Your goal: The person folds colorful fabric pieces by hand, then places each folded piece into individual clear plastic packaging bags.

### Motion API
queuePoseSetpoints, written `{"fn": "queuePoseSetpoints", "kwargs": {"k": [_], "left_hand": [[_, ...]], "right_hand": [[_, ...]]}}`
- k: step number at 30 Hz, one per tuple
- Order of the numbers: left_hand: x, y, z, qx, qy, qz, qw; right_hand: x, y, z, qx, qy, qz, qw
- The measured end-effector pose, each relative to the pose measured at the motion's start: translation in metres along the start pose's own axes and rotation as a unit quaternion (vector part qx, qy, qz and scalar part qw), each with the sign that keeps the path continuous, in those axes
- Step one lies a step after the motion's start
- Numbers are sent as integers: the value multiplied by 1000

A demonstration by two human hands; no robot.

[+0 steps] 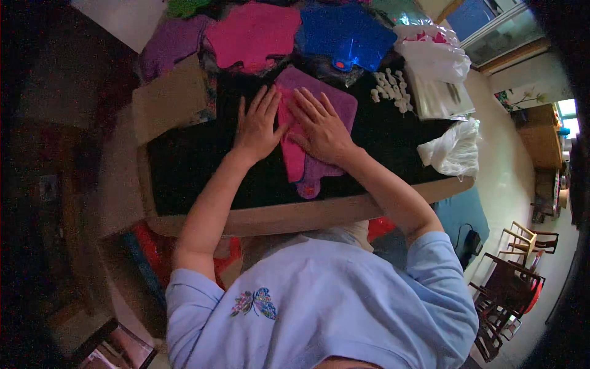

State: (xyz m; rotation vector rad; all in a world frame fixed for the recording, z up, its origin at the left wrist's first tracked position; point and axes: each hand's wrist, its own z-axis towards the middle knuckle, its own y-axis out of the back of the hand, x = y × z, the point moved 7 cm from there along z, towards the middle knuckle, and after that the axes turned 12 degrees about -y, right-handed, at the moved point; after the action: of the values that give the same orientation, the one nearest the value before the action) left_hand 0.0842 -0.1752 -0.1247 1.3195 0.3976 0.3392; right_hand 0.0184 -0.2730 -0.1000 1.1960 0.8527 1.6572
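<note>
A purple plush cloth piece with a small rounded tab at its near end lies on the black table covering. Over its left part rests a narrow folded strip of bright pink cloth. My right hand is spread flat across the pink strip and the purple cloth. Beside the strip's left edge, my left hand lies with fingers stretched, its thumb reaching onto the pink. Neither hand grips anything. The cloth under my right palm is hidden.
Along the far side sit purple, pink and blue cloth piles. A cardboard piece lies left. At right are small white pieces, clear plastic bags and a white thread bundle.
</note>
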Motion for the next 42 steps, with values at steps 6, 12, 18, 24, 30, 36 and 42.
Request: {"fn": "queuePoseSetpoints", "kwargs": {"k": [6,12,18,24,30,36,42], "left_hand": [[5,-2,2,22,4,27,999],[21,-2,5,49,8,17,999],[12,1,-11,53,-23,-5,998],[-23,6,-40,73,-26,-14,997],[-52,16,-63,81,-33,-50,995],[-56,29,-57,37,-68,-93,993],[-29,38,-25,-70,-125,-181,973]], "right_hand": [[-2,-10,-1,37,-9,-19,999],[-1,-13,-2,42,-20,-17,999],[0,-10,-2,44,-8,-38,998],[-5,-16,-3,33,-2,-49,998],[-3,-16,-4,28,9,-54,998],[-4,-15,-4,25,8,-57,998],[0,-13,-4,17,23,-51,998]]}}
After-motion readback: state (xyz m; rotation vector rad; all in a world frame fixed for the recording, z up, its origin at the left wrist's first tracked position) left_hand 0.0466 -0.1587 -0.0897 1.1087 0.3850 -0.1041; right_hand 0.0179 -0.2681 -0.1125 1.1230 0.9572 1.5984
